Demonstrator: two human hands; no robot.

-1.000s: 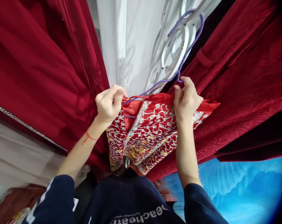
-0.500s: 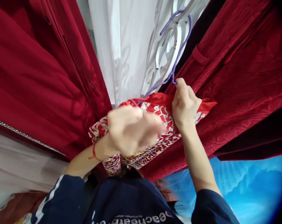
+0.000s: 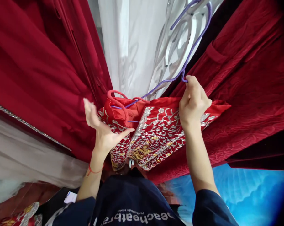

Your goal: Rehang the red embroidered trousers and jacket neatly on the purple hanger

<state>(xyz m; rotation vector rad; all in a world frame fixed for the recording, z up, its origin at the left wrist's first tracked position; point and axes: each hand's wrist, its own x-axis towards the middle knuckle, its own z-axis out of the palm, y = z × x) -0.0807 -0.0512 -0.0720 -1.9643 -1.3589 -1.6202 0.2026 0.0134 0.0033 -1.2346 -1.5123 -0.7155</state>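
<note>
A red garment (image 3: pixel 160 125) with silver and gold embroidery hangs in front of me on a purple wire hanger (image 3: pixel 196 44). My right hand (image 3: pixel 194 103) is closed on the hanger's shoulder just below its hook, against the garment's top edge. My left hand (image 3: pixel 101 127) is at the garment's left end, fingers spread and thumb stretched out over the fabric, holding nothing. Beside it a red cord (image 3: pixel 119 99) loops over the hanger at the garment's top. The hanger's lower wire shows partly inside the opening.
Dark red drapes hang on the left (image 3: pixel 38 62) and right (image 3: pixel 252 78). Between them are white fabric (image 3: pixel 134 40) and a white scrollwork frame (image 3: pixel 177 47). Blue fabric (image 3: pixel 257 188) is at lower right. More embroidered red cloth (image 3: pixel 19 216) lies at lower left.
My left hand has moved left off the garment's middle and opened, uncovering the embroidered front and the red cord. My right hand still holds the hanger.
</note>
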